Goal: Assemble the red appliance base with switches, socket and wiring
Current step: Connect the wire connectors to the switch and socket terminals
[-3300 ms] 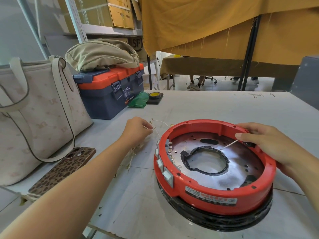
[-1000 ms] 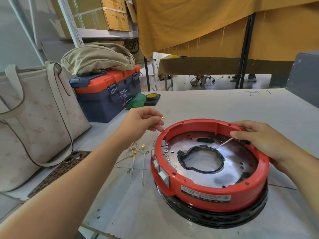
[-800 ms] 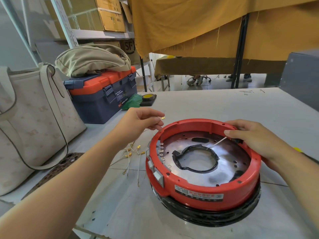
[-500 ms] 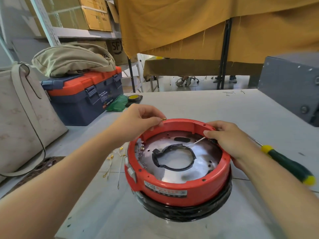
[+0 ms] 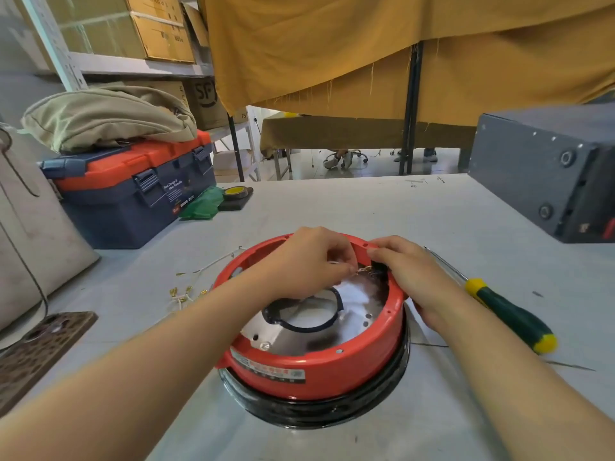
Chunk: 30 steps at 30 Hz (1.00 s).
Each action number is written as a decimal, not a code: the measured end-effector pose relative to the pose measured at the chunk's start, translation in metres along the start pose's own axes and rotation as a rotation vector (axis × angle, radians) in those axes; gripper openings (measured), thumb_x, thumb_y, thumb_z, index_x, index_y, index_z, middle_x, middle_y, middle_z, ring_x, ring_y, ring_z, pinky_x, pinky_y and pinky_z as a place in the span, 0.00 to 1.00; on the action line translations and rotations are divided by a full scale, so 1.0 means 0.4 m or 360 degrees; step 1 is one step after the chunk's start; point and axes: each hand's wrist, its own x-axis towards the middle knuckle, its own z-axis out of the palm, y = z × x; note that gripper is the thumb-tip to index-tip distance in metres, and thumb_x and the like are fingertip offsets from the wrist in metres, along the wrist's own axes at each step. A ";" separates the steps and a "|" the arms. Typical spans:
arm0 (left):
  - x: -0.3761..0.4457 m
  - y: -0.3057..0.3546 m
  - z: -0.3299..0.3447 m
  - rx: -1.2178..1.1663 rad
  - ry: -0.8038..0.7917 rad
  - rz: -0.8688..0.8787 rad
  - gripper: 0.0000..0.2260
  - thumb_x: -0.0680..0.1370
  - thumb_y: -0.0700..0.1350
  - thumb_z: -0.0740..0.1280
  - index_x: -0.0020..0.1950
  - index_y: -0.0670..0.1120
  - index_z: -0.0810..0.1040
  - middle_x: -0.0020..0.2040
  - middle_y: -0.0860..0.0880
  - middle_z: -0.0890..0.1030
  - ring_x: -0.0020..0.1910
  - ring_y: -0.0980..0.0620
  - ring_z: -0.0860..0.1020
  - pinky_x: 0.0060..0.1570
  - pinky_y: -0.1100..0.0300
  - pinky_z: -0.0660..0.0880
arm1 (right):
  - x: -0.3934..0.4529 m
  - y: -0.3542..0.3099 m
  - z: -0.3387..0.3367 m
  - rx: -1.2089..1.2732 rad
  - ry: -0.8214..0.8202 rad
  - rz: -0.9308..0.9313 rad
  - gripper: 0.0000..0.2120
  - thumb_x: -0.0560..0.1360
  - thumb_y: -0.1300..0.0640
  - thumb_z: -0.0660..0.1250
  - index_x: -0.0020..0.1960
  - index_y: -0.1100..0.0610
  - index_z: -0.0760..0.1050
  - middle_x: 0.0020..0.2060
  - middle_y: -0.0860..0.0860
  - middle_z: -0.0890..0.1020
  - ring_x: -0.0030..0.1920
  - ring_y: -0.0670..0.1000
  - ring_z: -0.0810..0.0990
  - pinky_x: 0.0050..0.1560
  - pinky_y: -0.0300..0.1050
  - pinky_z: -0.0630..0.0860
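The red appliance base (image 5: 316,371) sits upside down on a black ring in the middle of the table, its shiny metal plate (image 5: 299,337) facing up. My left hand (image 5: 309,261) reaches over the base and pinches a white wire with a brass terminal at the far inner wall. My right hand (image 5: 406,271) grips the far right rim, fingers curled over a black socket part inside. The two hands nearly touch. Loose white wires with brass terminals (image 5: 186,292) lie on the table left of the base.
A green-and-yellow screwdriver (image 5: 506,311) lies right of the base. A blue-and-orange toolbox (image 5: 133,191) with a beige bag on top stands back left. A grey metal box (image 5: 545,168) sits back right. A phone in a patterned case (image 5: 40,344) and a cream handbag (image 5: 26,234) are at left.
My left hand has carried a wire from the table's left side over the base to the far inner wall beside my right hand. The view has shifted right.
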 end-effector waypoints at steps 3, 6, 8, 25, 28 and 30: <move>-0.001 0.008 0.006 0.0105 0.0036 0.0038 0.03 0.74 0.42 0.68 0.42 0.47 0.81 0.38 0.53 0.78 0.33 0.62 0.72 0.34 0.74 0.66 | -0.003 0.004 0.008 0.0097 -0.0041 -0.0005 0.09 0.77 0.62 0.60 0.47 0.51 0.77 0.41 0.50 0.82 0.40 0.48 0.80 0.42 0.41 0.75; 0.002 0.012 0.009 0.0114 0.0050 0.0026 0.03 0.74 0.42 0.68 0.44 0.45 0.82 0.41 0.50 0.79 0.34 0.59 0.72 0.35 0.71 0.66 | -0.006 0.005 0.018 0.0126 -0.0048 -0.0020 0.12 0.78 0.63 0.58 0.46 0.48 0.77 0.41 0.49 0.83 0.39 0.47 0.81 0.42 0.41 0.76; 0.006 0.013 0.011 0.0116 0.0044 0.0017 0.04 0.74 0.42 0.68 0.44 0.44 0.82 0.40 0.48 0.81 0.35 0.56 0.73 0.36 0.66 0.68 | -0.008 0.008 0.022 0.0130 -0.0038 -0.0022 0.13 0.78 0.63 0.58 0.46 0.48 0.76 0.42 0.50 0.84 0.40 0.48 0.81 0.44 0.44 0.76; 0.000 -0.010 0.042 0.0187 0.0154 0.0148 0.03 0.73 0.40 0.68 0.41 0.46 0.82 0.38 0.52 0.79 0.36 0.60 0.74 0.38 0.70 0.67 | -0.006 0.014 0.014 -0.0040 0.0029 -0.0039 0.10 0.76 0.58 0.59 0.48 0.46 0.77 0.43 0.47 0.83 0.42 0.51 0.80 0.39 0.43 0.71; 0.002 -0.015 0.050 0.0219 0.0179 0.0169 0.03 0.73 0.40 0.68 0.41 0.45 0.81 0.39 0.52 0.77 0.36 0.58 0.73 0.38 0.68 0.67 | -0.002 0.018 0.014 -0.0040 0.0035 -0.0049 0.10 0.76 0.58 0.60 0.48 0.46 0.78 0.42 0.47 0.83 0.42 0.50 0.80 0.41 0.44 0.72; 0.003 -0.016 0.054 0.0242 0.0193 0.0172 0.03 0.73 0.40 0.68 0.42 0.45 0.81 0.39 0.51 0.77 0.37 0.56 0.73 0.38 0.65 0.68 | -0.001 0.020 0.014 -0.0034 0.0037 -0.0052 0.11 0.76 0.58 0.60 0.48 0.46 0.78 0.41 0.46 0.83 0.42 0.49 0.80 0.41 0.44 0.72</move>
